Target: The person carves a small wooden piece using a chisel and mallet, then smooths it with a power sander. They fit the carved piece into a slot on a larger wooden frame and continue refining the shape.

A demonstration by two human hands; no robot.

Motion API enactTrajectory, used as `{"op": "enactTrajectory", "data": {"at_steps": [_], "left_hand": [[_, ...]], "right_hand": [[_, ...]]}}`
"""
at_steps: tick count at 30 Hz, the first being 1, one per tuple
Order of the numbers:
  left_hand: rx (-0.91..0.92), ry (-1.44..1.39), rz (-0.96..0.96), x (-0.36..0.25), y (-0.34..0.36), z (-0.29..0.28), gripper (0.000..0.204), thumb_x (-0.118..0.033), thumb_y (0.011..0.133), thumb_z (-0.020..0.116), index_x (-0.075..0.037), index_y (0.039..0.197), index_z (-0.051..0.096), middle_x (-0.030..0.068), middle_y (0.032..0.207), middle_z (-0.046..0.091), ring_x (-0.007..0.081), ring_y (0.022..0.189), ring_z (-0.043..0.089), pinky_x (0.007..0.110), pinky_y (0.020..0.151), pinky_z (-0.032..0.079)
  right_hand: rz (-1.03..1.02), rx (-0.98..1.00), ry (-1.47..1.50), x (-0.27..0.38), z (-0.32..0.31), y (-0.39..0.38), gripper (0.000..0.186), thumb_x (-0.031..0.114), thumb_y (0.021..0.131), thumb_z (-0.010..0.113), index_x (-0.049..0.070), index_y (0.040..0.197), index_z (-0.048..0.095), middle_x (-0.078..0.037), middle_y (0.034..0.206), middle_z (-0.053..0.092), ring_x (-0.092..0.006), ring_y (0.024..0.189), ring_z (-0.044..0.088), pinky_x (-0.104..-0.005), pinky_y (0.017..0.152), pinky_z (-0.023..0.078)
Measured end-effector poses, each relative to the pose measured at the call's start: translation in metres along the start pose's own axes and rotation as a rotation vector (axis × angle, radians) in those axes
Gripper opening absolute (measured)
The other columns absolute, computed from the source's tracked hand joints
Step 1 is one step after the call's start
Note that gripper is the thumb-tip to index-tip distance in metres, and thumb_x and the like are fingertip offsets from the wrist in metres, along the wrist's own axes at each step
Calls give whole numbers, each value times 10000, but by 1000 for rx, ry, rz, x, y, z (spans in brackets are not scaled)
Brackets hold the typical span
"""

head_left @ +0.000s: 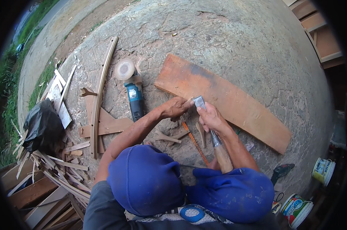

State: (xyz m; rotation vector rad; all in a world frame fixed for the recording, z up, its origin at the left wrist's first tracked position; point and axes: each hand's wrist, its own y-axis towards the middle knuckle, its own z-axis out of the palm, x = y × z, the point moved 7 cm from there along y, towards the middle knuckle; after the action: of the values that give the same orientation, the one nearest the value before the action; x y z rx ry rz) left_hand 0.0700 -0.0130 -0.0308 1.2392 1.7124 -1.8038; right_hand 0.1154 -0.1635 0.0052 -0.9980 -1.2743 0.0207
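Observation:
My right hand [213, 118] is wrapped round a chisel [216, 140] with a broad metal blade and a wooden handle. The handle points back toward my right knee, and the blade's end points up and left. My left hand [176, 107] is at that end, its fingers curled and one fingertip against or just beside the blade edge. Whether something small is pinched in it cannot be made out. Just beyond both hands a wide, reddish wooden plank [223, 101] lies flat on the ground. Between my forearms lie a forked wooden piece [167, 137] and an orange saw-like strip [196, 143].
An angle grinder [135, 97] with a round disc lies left of my hands, beside a long curved wooden strip [100, 96]. Scrap wood [62, 188] and a black plastic bag [45, 124] are piled at far left. A drill [283, 171] and paint buckets [323, 170] stand at right.

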Motion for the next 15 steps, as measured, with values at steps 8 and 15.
{"op": "enactTrajectory", "data": {"at_steps": [8,15], "left_hand": [[-19,-368,122,8,-6,17,470,-472,1074,506,-25,952,585,16,641,568,116,508,578,281,446,433],[-93,-373,130,5,-19,13,419,-429,1082,514,-28,986,593,15,647,551,100,495,525,274,452,413]], "right_hand": [[-49,-179,450,-13,-57,-55,379,239,1066,500,60,1397,462,-69,848,612,-100,471,549,-257,379,434],[-96,-345,647,-72,-57,-122,584,172,1041,495,103,1584,292,-148,1032,650,-195,684,704,-320,500,626]]}}
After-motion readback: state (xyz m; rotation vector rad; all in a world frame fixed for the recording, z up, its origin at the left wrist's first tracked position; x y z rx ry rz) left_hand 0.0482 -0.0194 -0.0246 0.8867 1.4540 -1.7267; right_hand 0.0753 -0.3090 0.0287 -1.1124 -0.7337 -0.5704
